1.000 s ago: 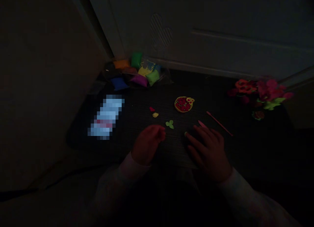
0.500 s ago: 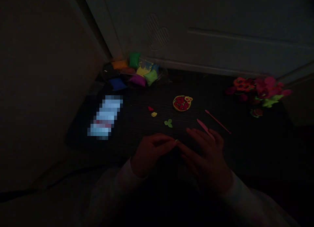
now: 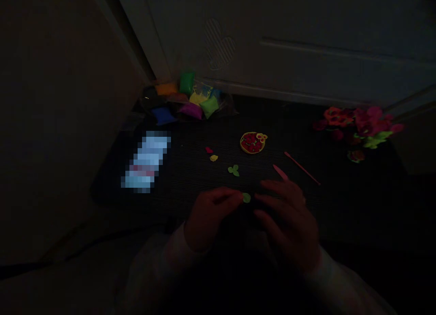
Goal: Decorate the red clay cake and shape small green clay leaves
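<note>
The scene is very dark. My left hand [image 3: 209,217] pinches a small flat green clay piece [image 3: 246,197] at its fingertips, just above the dark mat [image 3: 190,178]. My right hand [image 3: 289,219] hovers beside it with fingers spread and slightly curled, its fingertips close to the green piece, holding nothing that I can see. A small green clay leaf shape [image 3: 234,170] lies on the mat a little beyond my hands. Further back sits a round yellow-rimmed clay disc with red pieces on it [image 3: 253,142].
Small red [image 3: 209,150] and yellow [image 3: 214,158] clay bits lie left of the disc. Two pink modelling tools [image 3: 301,168] lie at the right. Bags of coloured clay [image 3: 189,101] are piled at the back left, clay flowers [image 3: 357,128] at the back right, a blurred pale item [image 3: 147,162] at the left.
My right hand lifted off the mat and both hands came together nearer to me. The green piece, earlier at my right fingertips, now shows in my left hand's pinch.
</note>
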Demonstrator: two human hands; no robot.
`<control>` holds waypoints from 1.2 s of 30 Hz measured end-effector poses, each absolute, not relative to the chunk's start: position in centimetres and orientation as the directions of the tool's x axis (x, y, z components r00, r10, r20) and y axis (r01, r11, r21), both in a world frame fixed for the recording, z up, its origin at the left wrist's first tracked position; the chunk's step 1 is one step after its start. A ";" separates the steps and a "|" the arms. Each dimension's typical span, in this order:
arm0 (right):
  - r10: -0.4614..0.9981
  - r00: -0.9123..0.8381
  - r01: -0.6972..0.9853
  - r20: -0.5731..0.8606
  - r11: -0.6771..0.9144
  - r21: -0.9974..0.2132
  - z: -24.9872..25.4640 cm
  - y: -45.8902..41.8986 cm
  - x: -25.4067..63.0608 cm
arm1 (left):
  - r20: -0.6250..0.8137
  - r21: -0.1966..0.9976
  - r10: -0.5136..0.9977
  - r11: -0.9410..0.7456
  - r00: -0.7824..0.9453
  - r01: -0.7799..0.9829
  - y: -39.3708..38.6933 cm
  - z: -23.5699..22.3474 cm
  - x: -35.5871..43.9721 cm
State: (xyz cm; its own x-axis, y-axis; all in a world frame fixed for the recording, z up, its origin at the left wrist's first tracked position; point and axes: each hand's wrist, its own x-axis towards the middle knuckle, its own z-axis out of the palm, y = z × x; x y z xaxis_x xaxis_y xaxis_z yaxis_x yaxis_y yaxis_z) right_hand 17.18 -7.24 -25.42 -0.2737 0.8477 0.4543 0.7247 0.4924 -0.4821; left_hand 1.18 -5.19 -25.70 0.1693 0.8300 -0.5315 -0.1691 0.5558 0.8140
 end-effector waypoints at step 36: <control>0.996 0.060 0.407 0.064 0.034 -0.913 -25.1 -6.5 14.5 | -0.132 0.972 0.991 0.123 0.029 0.202 -5.8 -25.9 1.1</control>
State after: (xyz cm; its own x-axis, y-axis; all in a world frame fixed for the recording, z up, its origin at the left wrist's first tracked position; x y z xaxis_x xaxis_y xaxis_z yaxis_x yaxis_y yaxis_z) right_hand 14.51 -6.48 -25.06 0.0599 0.9961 0.0640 0.4069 0.0342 -0.9128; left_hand 1.13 -5.84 -25.90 0.0295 0.9908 -0.1320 0.2018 0.1235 0.9716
